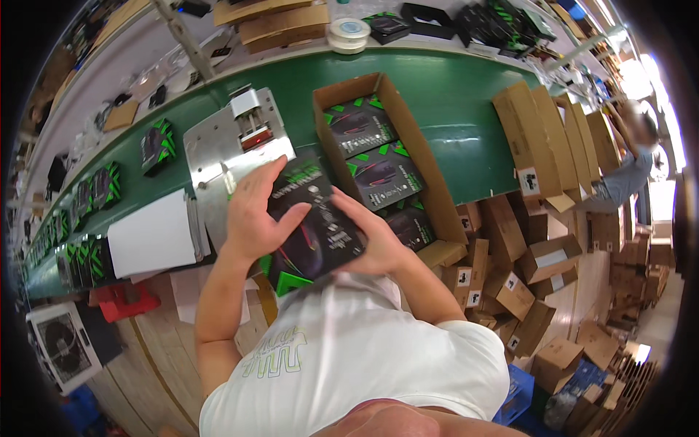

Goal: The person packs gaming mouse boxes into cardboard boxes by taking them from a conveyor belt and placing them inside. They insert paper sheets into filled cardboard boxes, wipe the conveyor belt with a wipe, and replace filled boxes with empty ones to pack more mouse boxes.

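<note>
A black mouse box (309,247) with green trim and a printed computer mouse is held in front of my chest, tilted. My left hand (255,215) grips its left side, thumb lying across the printed face. On the opposite edge, my right hand (378,237) holds the box, its fingertips on the face. Just beyond is a metal plate fixture (211,142) with a silver and red clamp-like device (251,120). To the right, an open cardboard carton (429,178) contains several similar mouse boxes (386,175).
The green workbench (451,95) carries a stack of white sheets (153,233) and more black-green boxes (156,146) at left. Folded cartons (528,138) stand at right, with loose cartons (510,291) piled below. Another person (630,160) is at far right.
</note>
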Motion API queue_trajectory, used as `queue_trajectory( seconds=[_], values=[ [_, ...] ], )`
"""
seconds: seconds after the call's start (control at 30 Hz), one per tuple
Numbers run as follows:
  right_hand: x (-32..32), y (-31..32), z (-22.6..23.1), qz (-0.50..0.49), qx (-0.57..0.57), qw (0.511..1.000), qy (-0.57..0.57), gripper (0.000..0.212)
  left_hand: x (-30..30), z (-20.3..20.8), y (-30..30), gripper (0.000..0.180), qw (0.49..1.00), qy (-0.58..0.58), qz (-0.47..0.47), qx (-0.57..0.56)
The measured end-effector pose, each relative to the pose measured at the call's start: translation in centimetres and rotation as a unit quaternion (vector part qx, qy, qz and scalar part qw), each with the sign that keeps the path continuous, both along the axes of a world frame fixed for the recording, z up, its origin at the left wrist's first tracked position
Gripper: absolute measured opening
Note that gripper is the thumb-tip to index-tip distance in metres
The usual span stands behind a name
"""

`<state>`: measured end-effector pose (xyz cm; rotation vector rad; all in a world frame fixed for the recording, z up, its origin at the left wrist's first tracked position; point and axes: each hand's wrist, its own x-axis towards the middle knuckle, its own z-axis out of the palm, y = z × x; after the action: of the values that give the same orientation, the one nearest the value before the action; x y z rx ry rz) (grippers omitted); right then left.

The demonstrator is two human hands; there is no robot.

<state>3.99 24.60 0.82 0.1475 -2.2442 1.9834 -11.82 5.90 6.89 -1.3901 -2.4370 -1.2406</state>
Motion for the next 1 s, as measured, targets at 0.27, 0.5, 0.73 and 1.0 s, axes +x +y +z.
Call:
queue_trajectory(
  seconds=[0.27,0.5,0.73,1.0],
  values=[
    [1.8,0.5,0.3,0.014,-0.05,0.998,-0.034,0.118,1.3,0.0,0.0,0.051,0.997,0.039,0.027,-0.059],
    [1.3,-0.1,-0.2,0.002,-0.169,0.986,-0.017,0.089,-1.2,-2.8,-3.6,0.05,0.859,-0.311,-0.014,0.407],
    [1.3,-0.6,-0.3,-0.03,-0.175,0.983,-0.044,0.076,-6.8,-4.4,-8.0,0.06,0.714,-0.397,-0.425,0.39],
    [0.5,0.8,-1.6,-0.031,-0.151,0.987,-0.037,0.066,2.8,-2.0,-2.4,0.05,0.978,-0.132,0.117,0.109]
  ],
)
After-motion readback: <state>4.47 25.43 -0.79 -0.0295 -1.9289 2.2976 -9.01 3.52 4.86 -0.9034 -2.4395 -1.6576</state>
